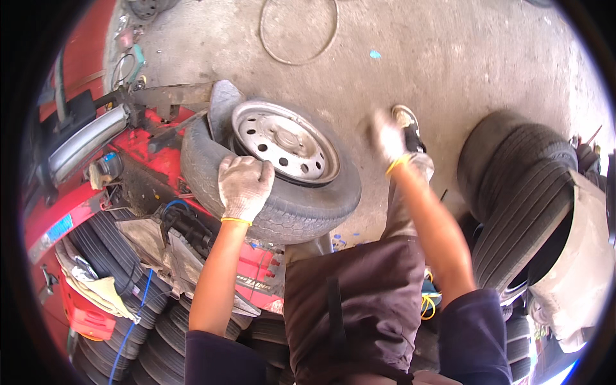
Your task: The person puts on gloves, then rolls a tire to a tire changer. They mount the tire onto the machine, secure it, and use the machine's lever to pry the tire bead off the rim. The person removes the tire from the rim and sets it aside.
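A car tire (308,211) on a silver steel wheel rim (284,139) leans tilted against the side of a red tire changer (166,132). The machine's grey bead breaker blade (223,103) stands at the tire's upper left, beside the rim's edge. My left hand (245,185), in a dirty whitish knit glove, grips the near sidewall close to the rim, its fingertips hidden. To the right of the tire, my gloved right hand (389,134) is blurred by motion above the concrete floor, apart from the tire. Its fingers are too smeared to make out.
Stacked tires (519,168) stand at the right, with a beige sheet (568,260) over part of them. More tires (154,341) lie at lower left beneath a blue hose (126,337). A thin ring (298,63) lies on the floor ahead. My shoe (409,127) is near my right hand.
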Demonstrator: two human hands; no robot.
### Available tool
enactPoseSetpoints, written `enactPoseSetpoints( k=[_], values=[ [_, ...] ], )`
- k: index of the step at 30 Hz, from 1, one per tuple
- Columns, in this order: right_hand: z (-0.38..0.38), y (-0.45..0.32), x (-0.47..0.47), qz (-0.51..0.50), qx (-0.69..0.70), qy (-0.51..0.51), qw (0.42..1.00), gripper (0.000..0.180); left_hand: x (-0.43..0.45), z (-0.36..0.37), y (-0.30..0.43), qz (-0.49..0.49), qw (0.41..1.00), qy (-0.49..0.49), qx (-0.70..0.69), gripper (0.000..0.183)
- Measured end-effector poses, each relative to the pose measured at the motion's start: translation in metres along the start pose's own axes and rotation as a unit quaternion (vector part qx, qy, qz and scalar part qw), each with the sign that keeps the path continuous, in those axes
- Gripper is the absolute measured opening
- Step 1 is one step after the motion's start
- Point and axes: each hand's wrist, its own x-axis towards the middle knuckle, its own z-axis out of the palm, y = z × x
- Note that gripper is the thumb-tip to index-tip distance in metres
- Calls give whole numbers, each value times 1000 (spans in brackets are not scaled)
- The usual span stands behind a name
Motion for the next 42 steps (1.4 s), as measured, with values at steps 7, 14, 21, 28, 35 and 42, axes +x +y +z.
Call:
enactPoseSetpoints(
  k=[7, 14, 21, 28, 35, 42],
  values=[
    [44, 210, -21, 158, 105, 172, 967, 41, 9, 6, 12, -30, 994, 81, -64, 33],
    [55, 318, -5, 306, 22, 175, 936, 45, 22, 11, 14, -32, 995, 81, -50, 38],
    [16, 178, -41, 294, -45, 26, 954, 46, 12, 5, 8, -72, 996, 29, -40, 37],
    [29, 115, -22, 218, -32, 10, 975, 40, 9, 9, 6, -84, 996, 8, -43, 36],
    [88, 58, 23, -62, -78, 34, 994, 37, 9, 8, 9, -63, 991, 79, -87, 34],
    [198, -138, -6, -583, -297, 95, 750, 29, 7, 14, 5, -101, 985, 95, -104, 26]
  ],
)
